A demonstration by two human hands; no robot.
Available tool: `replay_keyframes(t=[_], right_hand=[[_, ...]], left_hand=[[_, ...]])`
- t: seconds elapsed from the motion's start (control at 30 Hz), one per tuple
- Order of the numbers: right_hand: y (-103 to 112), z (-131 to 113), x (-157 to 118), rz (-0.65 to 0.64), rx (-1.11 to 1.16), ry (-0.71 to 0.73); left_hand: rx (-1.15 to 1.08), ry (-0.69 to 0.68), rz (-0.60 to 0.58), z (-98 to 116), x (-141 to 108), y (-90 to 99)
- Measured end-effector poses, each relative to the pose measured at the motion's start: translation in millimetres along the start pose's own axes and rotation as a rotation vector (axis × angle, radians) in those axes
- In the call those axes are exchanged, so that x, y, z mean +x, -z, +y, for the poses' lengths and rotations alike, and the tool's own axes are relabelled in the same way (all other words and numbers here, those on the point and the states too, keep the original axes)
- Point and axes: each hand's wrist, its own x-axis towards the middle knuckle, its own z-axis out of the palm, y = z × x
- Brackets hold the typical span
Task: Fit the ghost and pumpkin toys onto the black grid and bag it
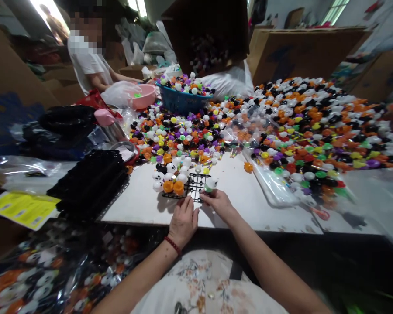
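A black plastic grid [195, 186] lies on the white tabletop in front of me. Its left part carries several small figure heads: white ghost-like ones [172, 168], a black one, and orange pumpkins [173, 187] along the front. At the grid's near edge, my left hand [182, 222] is closed, fingertips pinching the rim. My right hand [220, 205] pinches a white figure head [211, 183] with some green on it, over the grid's right side. The figure's lower end is hidden by the fingers.
Beyond the grid spreads a heap of colourful figure heads [314, 113]. Black grids [91, 183] are stacked at left, near a pink-lidded bottle [105, 117]. Clear bags [271, 183] lie at right. Behind stand a blue basin [180, 101], a pink basin [146, 97] and another person [88, 65].
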Motion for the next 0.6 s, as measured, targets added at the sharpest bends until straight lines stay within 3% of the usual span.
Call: replay_keyframes(t=[0.37,0.6], right_hand=[[-16,13,12,-0.014,-0.153,0.07],[-32,3,15,-0.079,-0.523,0.245]], left_hand=[[-0.036,0.052,-0.058,0,0,7.8],[-0.019,-0.007,-0.009,-4,2,9.4]])
